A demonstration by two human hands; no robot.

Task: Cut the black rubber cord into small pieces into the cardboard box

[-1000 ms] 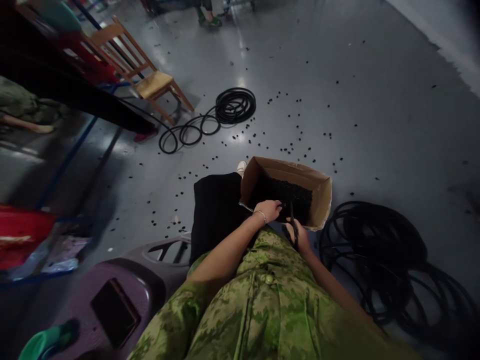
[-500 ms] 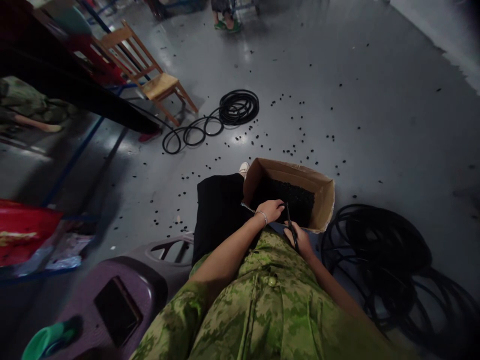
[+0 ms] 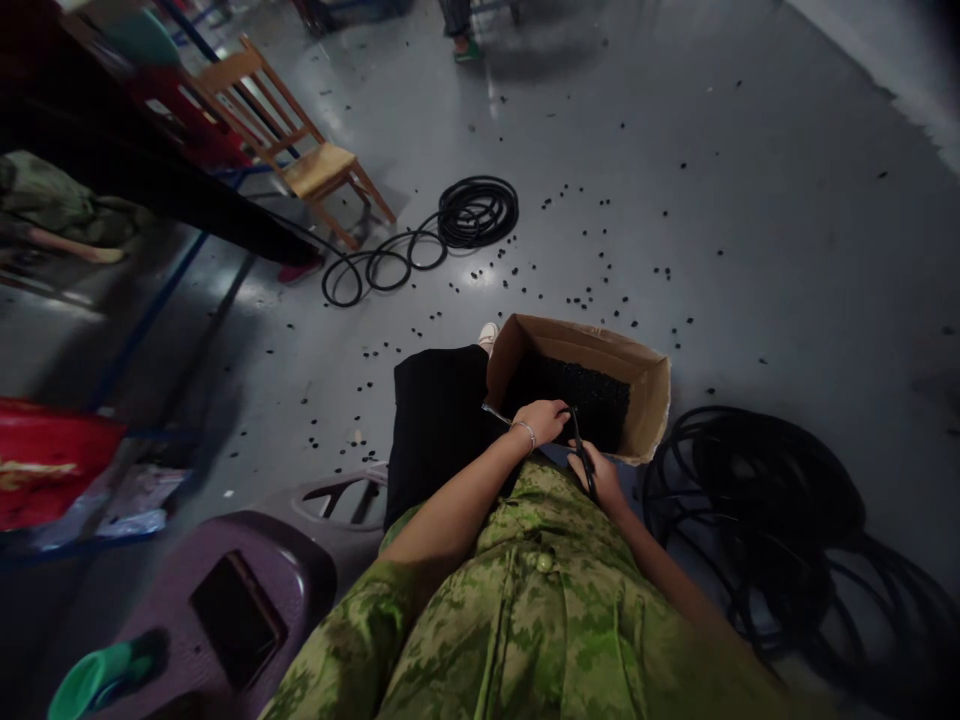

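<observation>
My left hand (image 3: 541, 420), with a thin bracelet at its wrist, reaches over the near side of an open cardboard box (image 3: 651, 410). Its fingertips pinch a short end of black rubber cord (image 3: 564, 408). Just right of it, my right hand (image 3: 600, 475) is closed round dark scissors (image 3: 582, 452), whose tip points up at that cord end. Whether the blades are apart is too small to tell. Many small black pieces (image 3: 581, 385) fill the bottom of the box. A thin pale strip (image 3: 495, 412) shows beside my left wrist.
Coiled black hose (image 3: 772, 480) lies on the right; another coil (image 3: 478, 212) is ahead, near a wooden chair (image 3: 322, 170). Black bits dot the floor. At left, a purple stool (image 3: 300, 560) bears a phone (image 3: 236, 620) and a green cup (image 3: 90, 680). Other people's legs show nearby.
Both hands, the cord end and the scissors stay almost where they were. In the background, a person's green-shod feet have shifted slightly to the right.
</observation>
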